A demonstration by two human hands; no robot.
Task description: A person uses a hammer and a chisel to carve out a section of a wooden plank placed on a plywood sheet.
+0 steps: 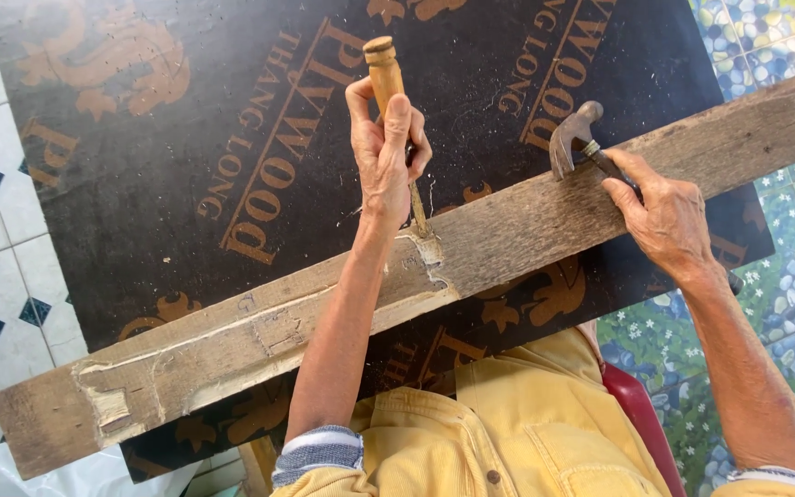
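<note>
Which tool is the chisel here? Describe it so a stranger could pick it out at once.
Start at the long weathered plank lying slantwise across the dark printed plywood sheet. Near the plank's middle, the left hand grips the chisel, whose blade meets a pale cut notch. Unlike the metal-headed claw hammer in the right hand, it has a straight, light wooden handle standing up from the plank.

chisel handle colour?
Light yellowish-brown wood; the chisel handle is gripped in the left hand. Head view.
</note>
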